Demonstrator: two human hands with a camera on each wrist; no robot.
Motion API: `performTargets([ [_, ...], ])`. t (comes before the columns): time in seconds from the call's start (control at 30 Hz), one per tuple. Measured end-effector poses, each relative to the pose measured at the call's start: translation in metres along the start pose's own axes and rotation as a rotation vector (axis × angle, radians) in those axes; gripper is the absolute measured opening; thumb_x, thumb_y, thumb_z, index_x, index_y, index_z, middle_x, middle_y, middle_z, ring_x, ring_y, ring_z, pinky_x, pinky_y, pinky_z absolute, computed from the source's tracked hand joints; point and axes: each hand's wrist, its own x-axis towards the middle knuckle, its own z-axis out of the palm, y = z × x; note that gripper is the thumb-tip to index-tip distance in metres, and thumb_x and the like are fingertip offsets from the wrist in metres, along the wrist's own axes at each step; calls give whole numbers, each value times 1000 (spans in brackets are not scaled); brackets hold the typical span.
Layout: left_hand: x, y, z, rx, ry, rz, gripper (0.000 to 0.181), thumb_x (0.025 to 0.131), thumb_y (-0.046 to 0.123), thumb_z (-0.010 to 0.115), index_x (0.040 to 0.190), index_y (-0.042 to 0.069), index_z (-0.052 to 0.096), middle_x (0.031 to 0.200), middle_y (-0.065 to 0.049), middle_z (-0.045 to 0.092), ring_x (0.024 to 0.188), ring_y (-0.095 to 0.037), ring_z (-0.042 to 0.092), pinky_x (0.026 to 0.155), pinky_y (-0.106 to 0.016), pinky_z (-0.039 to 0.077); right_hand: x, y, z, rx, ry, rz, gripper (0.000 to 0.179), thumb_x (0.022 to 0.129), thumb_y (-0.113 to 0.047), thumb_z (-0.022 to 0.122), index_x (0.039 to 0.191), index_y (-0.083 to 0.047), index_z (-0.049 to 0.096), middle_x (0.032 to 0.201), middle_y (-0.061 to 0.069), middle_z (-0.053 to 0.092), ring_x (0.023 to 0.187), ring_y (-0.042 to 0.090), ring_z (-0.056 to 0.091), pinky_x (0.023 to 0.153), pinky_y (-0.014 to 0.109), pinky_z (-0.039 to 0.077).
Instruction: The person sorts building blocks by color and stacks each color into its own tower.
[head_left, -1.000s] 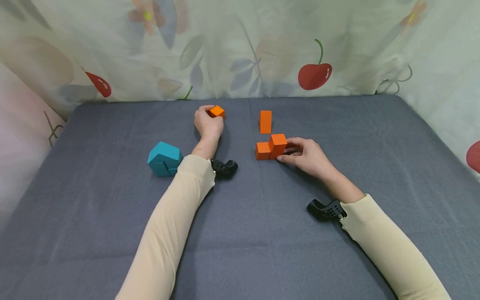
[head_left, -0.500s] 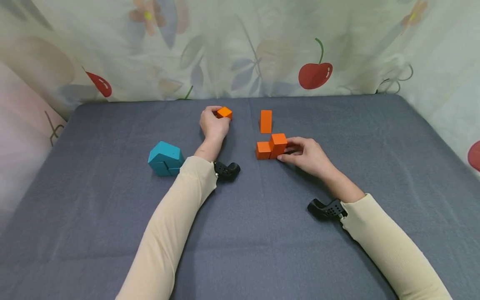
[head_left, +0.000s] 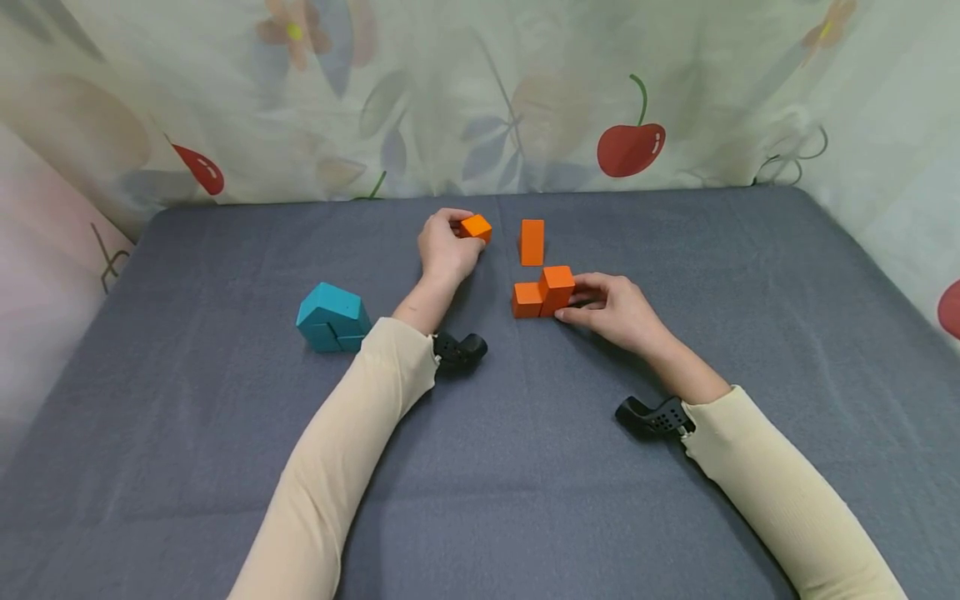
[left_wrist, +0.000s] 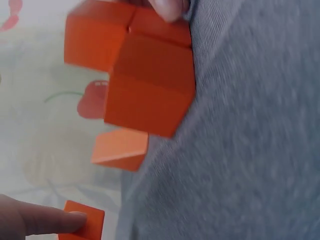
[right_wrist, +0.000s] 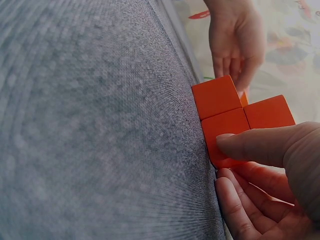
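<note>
My left hand (head_left: 448, 250) pinches an orange block (head_left: 477, 227) near the far side of the table, its thumb across one face in the left wrist view. To its right stands a tall orange block (head_left: 532, 242). In front of that one sits a stepped orange piece (head_left: 557, 287), low on the left and higher on the right, with seams between its square faces. My right hand (head_left: 613, 312) grips the higher end from the right. In the right wrist view the thumb (right_wrist: 260, 145) presses the front face while the other fingers curl behind and beneath.
A teal angular block shape (head_left: 330, 318) with seams in it rests on the left, close to my left sleeve (head_left: 367, 392). Grey cloth (head_left: 480, 500) covers the table. A patterned curtain (head_left: 480, 100) hangs along the back edge.
My left hand has moved right with its orange block, coming closer to the tall orange block. The right hand and the stepped piece have stayed in place.
</note>
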Motion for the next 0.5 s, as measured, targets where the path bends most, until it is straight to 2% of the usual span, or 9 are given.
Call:
performTargets([
  [0.23, -11, 9, 1, 26, -87, 10, 36, 86, 5, 70, 121, 11, 61, 119, -8, 59, 110, -23, 55, 95, -31, 50, 0, 0, 0, 2, 0, 3, 49, 87, -13, 70, 131, 2, 55, 119, 22, 64, 103, 31, 66, 87, 36, 54],
  [0.5, -20, 11, 0, 25, -169, 27, 38, 86, 4, 70, 122, 9, 61, 118, -9, 59, 107, -23, 56, 91, -31, 51, 0, 0, 0, -1, 3, 0, 48, 87, -14, 71, 130, 1, 56, 118, 22, 64, 103, 30, 66, 87, 37, 54],
])
